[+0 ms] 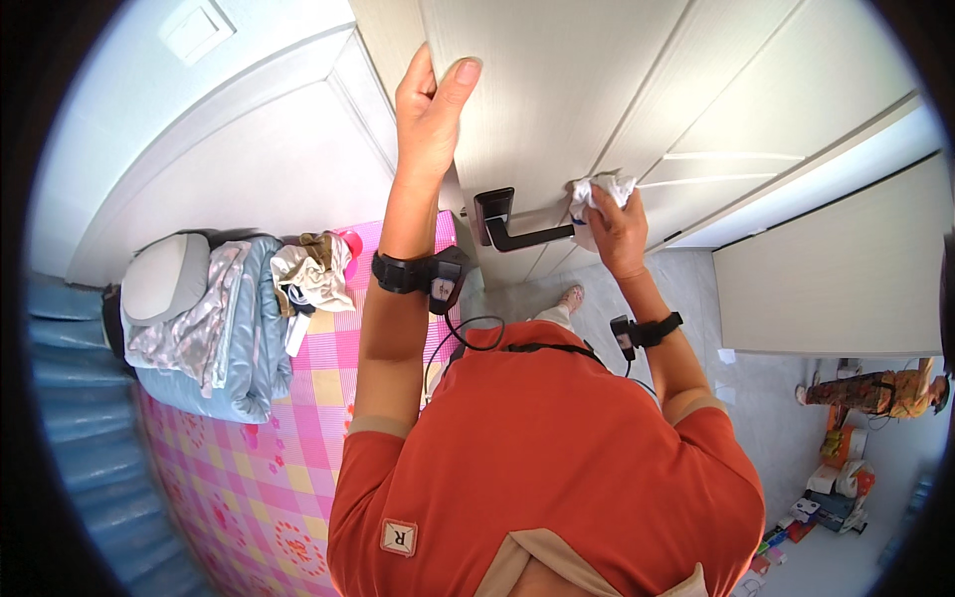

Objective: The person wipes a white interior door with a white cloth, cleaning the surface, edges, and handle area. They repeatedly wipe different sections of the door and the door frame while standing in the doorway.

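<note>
My left hand [433, 112] grips the upright edge of a pale wood-grain door [552, 82], its thumb lying on the near face and the fingers curled out of sight behind. Below that hand, a black lever handle [531, 237] juts from the door. My right hand [621, 227] pinches a crumpled white cloth [603, 191] and presses it against the door panel, just right of the handle's tip. Part of the cloth is hidden by my fingers. Each forearm wears a black strap with a small device and a cable.
On the left stands a bed with a pink checked cover [298, 440], bearing a folded blue quilt [250, 336], a grey-white pillow [166, 280] and rumpled clothes [317, 272]. Another person [873, 392] is at the far right, near boxes and bags [835, 492] on the grey floor [683, 298].
</note>
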`<state>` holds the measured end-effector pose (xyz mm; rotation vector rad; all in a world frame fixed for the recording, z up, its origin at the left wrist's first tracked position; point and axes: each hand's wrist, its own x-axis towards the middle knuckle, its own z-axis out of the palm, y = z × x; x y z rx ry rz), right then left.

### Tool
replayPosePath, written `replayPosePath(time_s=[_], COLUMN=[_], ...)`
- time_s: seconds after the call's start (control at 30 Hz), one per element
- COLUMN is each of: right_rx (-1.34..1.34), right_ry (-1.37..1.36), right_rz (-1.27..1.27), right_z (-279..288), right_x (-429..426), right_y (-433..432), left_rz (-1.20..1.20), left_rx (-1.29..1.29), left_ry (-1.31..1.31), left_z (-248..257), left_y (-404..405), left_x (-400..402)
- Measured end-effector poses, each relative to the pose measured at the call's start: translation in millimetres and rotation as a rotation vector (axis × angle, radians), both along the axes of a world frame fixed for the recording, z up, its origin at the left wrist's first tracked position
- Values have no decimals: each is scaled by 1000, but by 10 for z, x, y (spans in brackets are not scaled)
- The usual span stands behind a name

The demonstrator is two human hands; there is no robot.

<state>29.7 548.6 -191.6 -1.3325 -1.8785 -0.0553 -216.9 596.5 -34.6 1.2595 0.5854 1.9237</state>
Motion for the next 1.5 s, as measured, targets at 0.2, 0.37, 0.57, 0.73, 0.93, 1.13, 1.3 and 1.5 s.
replayPosePath(time_s=[0.2, 0.37, 0.57, 0.73, 0.93, 1.13, 1.3, 1.5], right_rx=[-97, -273, -458, -374, -189, 183, 403, 323], right_ry=[-134, -156, -174, -55, 168, 344, 340, 333], right_rz=[33, 13, 10, 7, -93, -236, -280, -366], right_z=[-836, -1333, -1749, -1704, -1006, 94, 489, -46], right_x=[128, 141, 150, 149, 324, 380, 356, 254], right_y=[5, -36, -6, 0, 31, 109, 350, 408], left_rz=[12, 24, 63, 132, 141, 115, 160, 134], left_rx=[5, 11, -44, -62, -71, -55, -64, -73], left_ry=[52, 48, 23, 29, 46, 5, -7, 44], left_z=[-93, -103, -137, -164, -173, -139, -118, -211], left_y=[69, 104, 164, 141, 153, 151, 146, 189], left_x=[-92, -88, -101, -116, -115, -75, -28, -124])
